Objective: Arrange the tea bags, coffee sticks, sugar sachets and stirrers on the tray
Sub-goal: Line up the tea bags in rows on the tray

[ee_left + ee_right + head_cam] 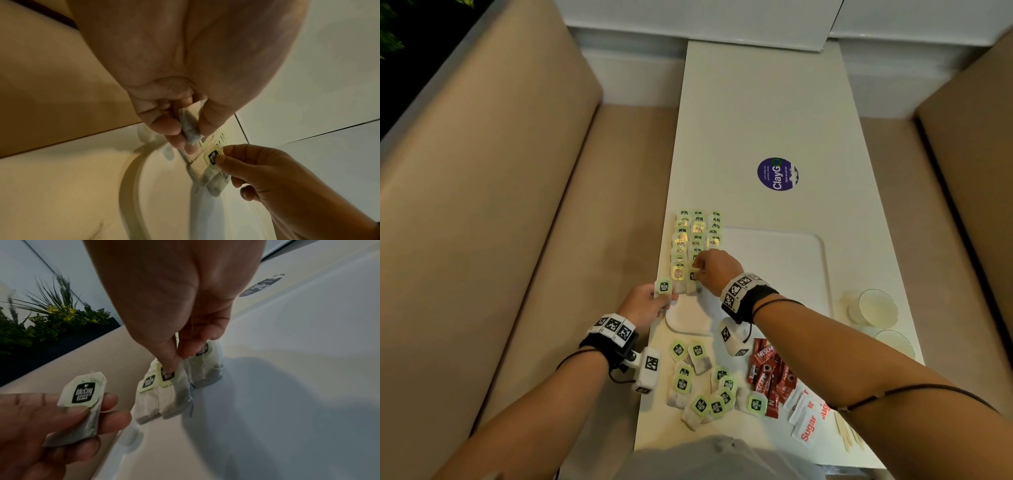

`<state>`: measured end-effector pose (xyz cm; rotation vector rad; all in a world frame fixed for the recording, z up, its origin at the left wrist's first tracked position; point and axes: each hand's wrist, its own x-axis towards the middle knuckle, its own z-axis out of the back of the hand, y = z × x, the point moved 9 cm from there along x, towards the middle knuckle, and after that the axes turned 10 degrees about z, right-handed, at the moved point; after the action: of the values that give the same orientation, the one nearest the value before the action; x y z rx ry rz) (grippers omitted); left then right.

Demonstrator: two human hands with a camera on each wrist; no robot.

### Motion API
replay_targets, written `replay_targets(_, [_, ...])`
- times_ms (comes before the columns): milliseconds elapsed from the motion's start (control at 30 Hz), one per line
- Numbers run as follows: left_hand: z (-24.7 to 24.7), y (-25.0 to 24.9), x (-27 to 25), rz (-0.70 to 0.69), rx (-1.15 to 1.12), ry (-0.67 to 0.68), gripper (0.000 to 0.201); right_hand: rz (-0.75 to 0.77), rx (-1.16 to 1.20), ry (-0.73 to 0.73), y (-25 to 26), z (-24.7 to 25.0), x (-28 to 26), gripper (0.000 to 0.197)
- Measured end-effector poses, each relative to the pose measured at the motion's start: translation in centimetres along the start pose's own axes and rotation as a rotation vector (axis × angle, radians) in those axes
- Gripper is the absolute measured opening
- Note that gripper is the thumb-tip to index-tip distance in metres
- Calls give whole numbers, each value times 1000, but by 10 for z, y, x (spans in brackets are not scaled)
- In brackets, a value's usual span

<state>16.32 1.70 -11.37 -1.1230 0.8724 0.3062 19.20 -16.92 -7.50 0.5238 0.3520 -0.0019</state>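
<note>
Now the right hand [714, 270] pinches a tea bag's tag [167, 375] at the near end of the rows on the tray [804, 270]; the left hand [645, 305] grips another tea bag [663, 286] just beside the tray's near left edge.

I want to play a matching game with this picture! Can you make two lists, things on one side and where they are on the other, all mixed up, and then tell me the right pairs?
Things:
1. rows of tea bags
2. coffee sticks
3. tea bag with the green tag
4. purple sticker

Places:
A. held in the left hand
B. on the bare table, far from the person
C. on the tray, at its left side
D. on the table, between the loose tea bags and the sugar sachets

Pairs: 1-C, 2-D, 3-A, 4-B
</note>
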Motion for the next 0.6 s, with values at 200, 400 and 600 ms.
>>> replay_targets(200, [-3,-7,0,-48,55,3,8,142,96,-48,20,8,-9,30])
replay_targets(400, [-12,-20,-5,-84,45,28,15,294,182,2,48,5,-20,28])
replay_targets(600, [-16,-26,-4,-71,18,37,31,299,179,3,47,6,-19,16])
